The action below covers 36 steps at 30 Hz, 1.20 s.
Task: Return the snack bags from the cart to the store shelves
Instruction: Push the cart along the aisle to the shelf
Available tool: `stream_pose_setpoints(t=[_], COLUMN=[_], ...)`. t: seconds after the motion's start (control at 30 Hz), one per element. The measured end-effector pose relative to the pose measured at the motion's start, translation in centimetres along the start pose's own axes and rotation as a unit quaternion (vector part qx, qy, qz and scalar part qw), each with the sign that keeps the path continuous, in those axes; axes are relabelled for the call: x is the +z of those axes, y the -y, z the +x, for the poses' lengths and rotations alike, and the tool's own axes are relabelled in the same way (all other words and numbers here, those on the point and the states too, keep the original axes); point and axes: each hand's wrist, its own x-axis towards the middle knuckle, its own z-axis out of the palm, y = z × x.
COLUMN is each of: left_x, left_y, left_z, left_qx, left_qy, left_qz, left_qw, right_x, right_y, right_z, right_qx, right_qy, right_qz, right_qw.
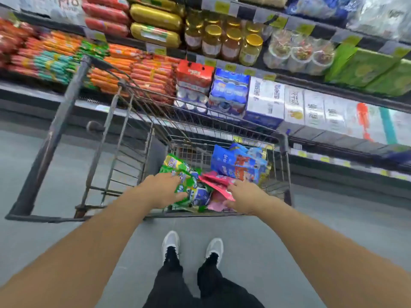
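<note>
In the grey wire shopping cart (124, 121), the left hand (163, 190) grasps the glossy green snack bags (189, 185) and the right hand (244, 196) pinches the pink foil snack bags (216, 180) near its back edge, so slick stacked packs could slide free if lifted together.

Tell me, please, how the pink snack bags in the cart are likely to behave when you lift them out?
The pink snack bags look like thin glossy film, so they will probably flex and may slip. They seem flat and likely light. They lie loosely against the green bags, so neighbours could shift as the right hand lifts.
</note>
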Motion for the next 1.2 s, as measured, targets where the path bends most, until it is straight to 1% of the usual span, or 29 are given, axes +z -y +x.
stream_pose_setpoints(t=[0.13,0.23,0.33,0.5,0.57,0.67,0.7,0.8,0.87,0.97,1.07,1.2], left_x=[3.9,6.4,7.9,8.5,8.3,8.3,8.5,8.7,8.6,9.0,9.3,9.6], left_y=[0.6,1.0,1.3,1.7,2.0,2.0,1.9,1.9,2.0,2.2,2.3,2.2], left_z=[0.1,0.5,0.2,0.0,-0.3,-0.4,-0.4,-0.2,-0.1,-0.1,-0.2,-0.2], left_qx=[-0.018,-0.002,-0.002,0.023,0.024,0.001,-0.005,0.001,0.01,0.022,0.03,0.021], left_qy=[0.038,0.07,0.119,0.113,0.119,0.107,0.104,0.093,0.08,0.049,0.017,0.017], left_qz=[-0.011,-0.035,-0.052,-0.06,-0.041,0.061,0.065,-0.015,-0.037,-0.036,-0.024,-0.015], left_qw=[0.999,0.997,0.992,0.991,0.992,0.992,0.992,0.996,0.996,0.998,0.999,1.0], right_x=[3.3,4.9,5.6,6.7,7.3,7.8,8.1,8.5,8.6,9.2,9.8,10.5], right_y=[1.4,1.5,1.1,-0.4,-1.0,-1.6,-1.8,-2.3,-2.7,-3.1,-3.4,-3.7], right_z=[1.2,2.4,2.9,2.5,2.2,1.8,1.8,1.8,2.1,2.5,2.9,3.2], right_qx=[0.001,-0.006,-0.01,-0.038,-0.058,-0.064,-0.059,-0.03,-0.02,-0.03,-0.045,-0.06], right_qy=[0.059,0.089,0.127,0.186,0.176,0.141,0.133,0.145,0.156,0.153,0.133,0.103], right_qz=[0.018,0.035,0.074,0.146,0.165,0.152,0.146,0.143,0.154,0.168,0.161,0.155], right_qw=[0.998,0.995,0.989,0.971,0.969,0.976,0.978,0.978,0.976,0.973,0.977,0.981])
